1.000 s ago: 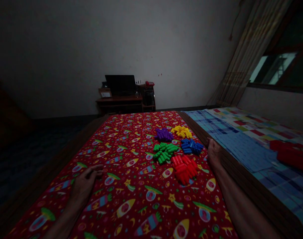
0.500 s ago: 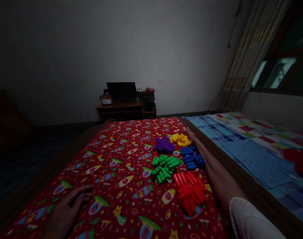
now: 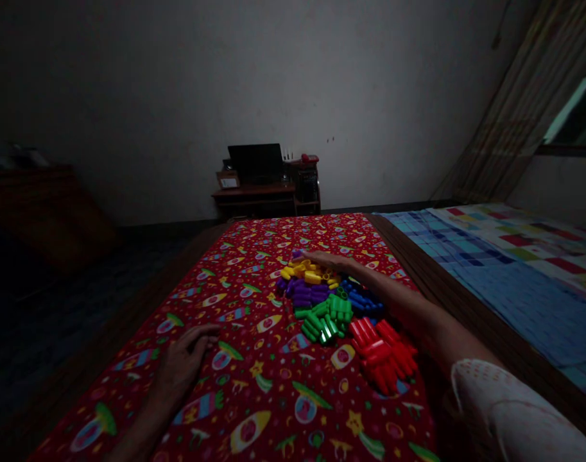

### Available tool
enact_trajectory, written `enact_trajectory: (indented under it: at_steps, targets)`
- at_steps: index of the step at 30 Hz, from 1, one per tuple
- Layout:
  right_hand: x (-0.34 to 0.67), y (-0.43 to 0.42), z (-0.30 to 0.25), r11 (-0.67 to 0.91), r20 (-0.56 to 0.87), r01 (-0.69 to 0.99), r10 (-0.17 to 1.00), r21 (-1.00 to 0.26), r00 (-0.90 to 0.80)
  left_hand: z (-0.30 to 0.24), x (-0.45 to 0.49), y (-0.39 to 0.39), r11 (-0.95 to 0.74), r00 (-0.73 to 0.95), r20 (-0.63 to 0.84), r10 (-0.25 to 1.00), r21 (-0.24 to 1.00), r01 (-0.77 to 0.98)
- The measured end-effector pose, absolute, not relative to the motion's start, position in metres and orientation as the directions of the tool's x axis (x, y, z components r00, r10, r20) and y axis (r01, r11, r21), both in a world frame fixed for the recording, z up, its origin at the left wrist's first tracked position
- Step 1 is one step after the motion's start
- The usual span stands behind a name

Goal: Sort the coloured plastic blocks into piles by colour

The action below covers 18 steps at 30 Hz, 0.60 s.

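My right hand [image 3: 328, 260] reaches across to the far side of the plastic toy pieces, fingers stretched out and lying along the yellow pieces [image 3: 312, 274]. It touches that heap without gripping anything I can see. Purple pieces [image 3: 309, 292] lie just nearer, and one purple bit shows by the fingertips. Blue pieces [image 3: 364, 300] sit partly under my right forearm. Closer to me are tube-shaped green pieces [image 3: 326, 317] and a heap of red pieces [image 3: 384, 353]. My left hand [image 3: 184, 359] rests on the red patterned cloth [image 3: 254, 346], holding nothing, thumb apart from loosely bent fingers.
Brown bedding borders the cloth on both sides. To the right lies a blue checked cover [image 3: 470, 269]. Beyond the far end stands a desk [image 3: 254, 190] with a dark monitor [image 3: 257, 160]. A curtain [image 3: 524, 115] hangs at the right.
My right hand has swept left around the far side of the heaps, and the yellow and purple pieces have shifted left and bunched together. My view has turned slightly left; my left hand stays on the cloth.
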State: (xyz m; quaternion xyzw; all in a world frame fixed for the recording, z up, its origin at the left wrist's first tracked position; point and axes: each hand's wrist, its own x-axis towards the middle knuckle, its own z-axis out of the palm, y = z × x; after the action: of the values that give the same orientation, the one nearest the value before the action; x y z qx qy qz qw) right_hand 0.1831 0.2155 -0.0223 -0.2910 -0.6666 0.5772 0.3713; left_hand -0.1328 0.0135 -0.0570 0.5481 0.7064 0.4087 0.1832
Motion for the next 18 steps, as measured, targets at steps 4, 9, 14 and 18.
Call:
enact_trajectory:
  at_steps: [4, 9, 14, 18]
  targets:
    - [0.162, 0.209, 0.003, 0.188, 0.1, 0.032, 0.65, -0.982, -0.753, -0.061, -0.133, 0.011, 0.032, -0.31, 0.214, 0.926, 0.776, 0.63]
    - [0.245, 0.19, 0.0, 0.293, 0.257, 0.008, 0.849, -0.956, -0.462, -0.053, -0.104, -0.004, -0.226, -0.078, 0.528, 0.846, 0.487, 0.844]
    - [0.331, 0.162, -0.043, 0.112, 0.114, 0.103, 0.993, -0.988, 0.009, -0.032, 0.014, -0.025, -0.796, 0.658, 0.548, 0.516, 0.023, 0.604]
    - [0.326, 0.156, -0.068, 0.065, 0.062, -0.024, 0.991, -0.998, 0.119, -0.031, 0.121, -0.018, -0.944, 0.908, 0.374, 0.189, -0.184, 0.273]
